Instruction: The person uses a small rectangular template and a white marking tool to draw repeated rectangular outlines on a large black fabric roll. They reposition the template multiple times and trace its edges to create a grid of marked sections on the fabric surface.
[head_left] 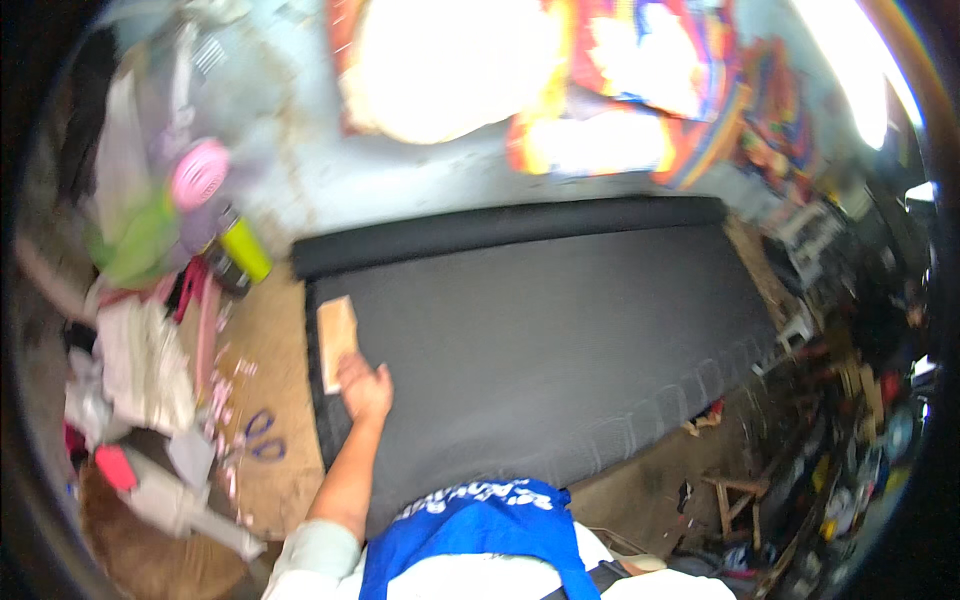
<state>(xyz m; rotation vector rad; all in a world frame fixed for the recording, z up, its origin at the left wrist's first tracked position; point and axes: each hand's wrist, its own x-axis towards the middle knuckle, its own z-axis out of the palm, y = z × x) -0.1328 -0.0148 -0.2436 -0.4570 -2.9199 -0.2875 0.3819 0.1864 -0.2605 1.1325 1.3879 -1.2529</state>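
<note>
1. The left hand (366, 388) reaches forward onto the near-left corner of the black sheet (540, 340). Its fingers lie flat and close together, the tips pressing on the lower end of a small tan wooden block (336, 340). Nothing is pinched.
2. The block lies flat on the sheet, just inside its left edge, long side running away from the person. Judged from the pose, the flat hand steadies or slides it rather than lifts it.
3. The right hand is not in view; only the blue apron (480, 530) and a pale sleeve show at the lower edge.
4. The sheet covers most of the workbench (270, 400). Its far edge is rolled into a thick black roll (500, 228), likely surplus kept out of the way.
5. On the bare bench left of the sheet lie blue-handled scissors (262, 436) among small pale scraps, near the hand but apart from it.
6. Further left stand a yellow-green bottle (245, 250), a pink round lid (199, 173) and heaped cloth and paper. All are blurred.
7. Nothing lies on the sheet ahead of the block.
</note>
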